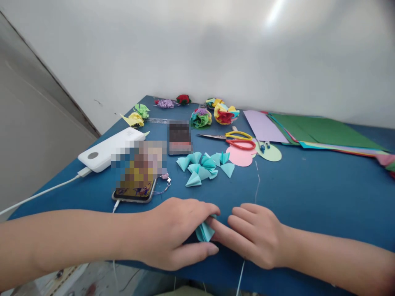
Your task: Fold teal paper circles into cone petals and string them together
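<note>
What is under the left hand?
A folded teal paper piece pokes out beneath the left hand, touched by the right hand. The rest of it is hidden.

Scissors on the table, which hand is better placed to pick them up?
The right hand, probably. The scissors lie ahead and to the right of centre, on its side, and it only presses a finger on the teal folded paper, which the left hand pinches.

One head-worn view looks forward and down across the blue table (308, 193), close over its near edge
</note>
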Available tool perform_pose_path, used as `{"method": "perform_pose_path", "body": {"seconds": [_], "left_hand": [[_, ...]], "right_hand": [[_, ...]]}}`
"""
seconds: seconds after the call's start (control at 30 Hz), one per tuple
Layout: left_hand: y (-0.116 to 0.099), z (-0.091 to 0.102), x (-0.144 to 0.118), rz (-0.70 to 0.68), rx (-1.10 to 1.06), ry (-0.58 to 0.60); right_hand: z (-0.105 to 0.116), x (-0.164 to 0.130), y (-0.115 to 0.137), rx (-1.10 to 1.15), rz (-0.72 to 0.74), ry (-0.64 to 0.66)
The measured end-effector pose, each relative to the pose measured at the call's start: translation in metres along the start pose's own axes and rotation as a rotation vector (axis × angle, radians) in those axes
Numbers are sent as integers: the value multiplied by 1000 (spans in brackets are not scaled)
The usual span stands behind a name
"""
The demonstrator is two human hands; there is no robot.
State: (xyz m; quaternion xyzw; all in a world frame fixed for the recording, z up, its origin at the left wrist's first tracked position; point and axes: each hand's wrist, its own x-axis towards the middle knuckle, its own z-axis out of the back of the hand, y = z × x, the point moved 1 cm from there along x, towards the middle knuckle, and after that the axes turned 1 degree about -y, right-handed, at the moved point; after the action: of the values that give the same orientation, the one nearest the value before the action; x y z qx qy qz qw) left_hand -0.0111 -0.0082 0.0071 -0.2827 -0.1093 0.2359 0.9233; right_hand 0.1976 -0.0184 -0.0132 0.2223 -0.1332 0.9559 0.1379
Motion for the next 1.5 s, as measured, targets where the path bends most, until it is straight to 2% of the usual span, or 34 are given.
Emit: {"method": "perform_pose_path", "body": {"seconds": [0.2,0.3,0.4,0.53,0.73,0.97,1.07,1.17,1.23,1.33,1.4,1.5], "left_hand": [[2,3,1,113,-215,-43],[5,2,2,164,-316,-22],[5,1,3,139,-395,23],[4,2,3,115,-363,68],[1,5,1,44,-287,-32],[3,4,4,98,-291,-91],[3,4,4,102,-321,-91],[3,2,5,194,-485,-62],[4,-1,7,302,-715,-57],[6,-6,10,453,-1054,-42],[6,-9,11,502,-1128,-41],[7,-9,11,516,-1102,-90]], "right_hand": [[-3,-3,-4,-44,7,-39],[-4,-4,-5,-42,-12,-38],[-3,-4,-5,-23,0,-36],[-3,-5,-5,-16,14,-32],[-4,-5,-6,28,2,-75],[1,-4,-4,-38,60,1],[4,-6,-4,-108,76,-10],[6,-6,-2,-245,188,-60],[7,-6,-1,-364,264,-110],[7,-4,0,-501,254,-164],[7,-2,0,-530,257,-182],[7,0,-2,-539,326,-200]]}}
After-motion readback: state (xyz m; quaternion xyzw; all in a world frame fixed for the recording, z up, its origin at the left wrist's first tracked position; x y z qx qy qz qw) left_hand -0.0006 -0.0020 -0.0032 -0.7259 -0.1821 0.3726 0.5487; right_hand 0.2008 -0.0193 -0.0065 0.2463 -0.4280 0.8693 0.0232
